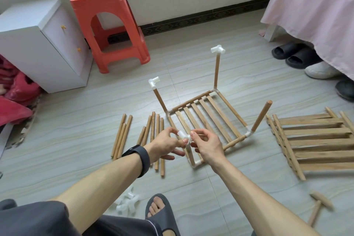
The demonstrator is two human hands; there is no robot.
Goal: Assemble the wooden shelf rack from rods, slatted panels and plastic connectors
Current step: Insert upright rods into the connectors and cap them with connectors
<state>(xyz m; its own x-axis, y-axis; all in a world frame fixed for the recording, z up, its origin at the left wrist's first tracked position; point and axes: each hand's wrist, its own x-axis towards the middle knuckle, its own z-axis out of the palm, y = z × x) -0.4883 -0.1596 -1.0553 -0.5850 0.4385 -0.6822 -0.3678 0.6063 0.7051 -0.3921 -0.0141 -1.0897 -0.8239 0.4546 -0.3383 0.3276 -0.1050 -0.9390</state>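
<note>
**A:** Where is the piece being worked on?

**B:** It's a white connector [184,137] at the top of the near-left post [192,157] of the rack [205,117]. Both hands are holding it.

**A:** How are the hands set?

**B:** The left hand [166,144] pinches the connector from the left with thumb and fingertips. Its lower fingers are spread loosely beneath, and there is a dark watch [139,156] on that wrist. The right hand [206,144] pinches it from the right between thumb and forefinger, with the other fingers curled in.

**A:** And the rack itself?

**B:** It stands on the tiled floor [76,140]: one slatted panel framed by rods, with white pieces at the corners. The far-left post [161,99] and the far-right post [216,71] each have a connector on top. The near-right post [261,117] leans outward and ends in plain wood.

**A:** Where are the spare parts?

**B:** The loose rods [153,130] lie in two bunches just left of the rack. The stacked panels [316,140] lie well to its right. A heap of spare connectors [127,202] sits beside the person's sandalled foot [160,209], and a wooden mallet [319,208] lies at the near right.

**A:** What's around the edges?

**B:** A red stool [109,25] and a white cabinet [38,40] stand by the wall. On the right is a bed [316,15] under a pink cover, with slippers [293,55] at its foot.
</note>
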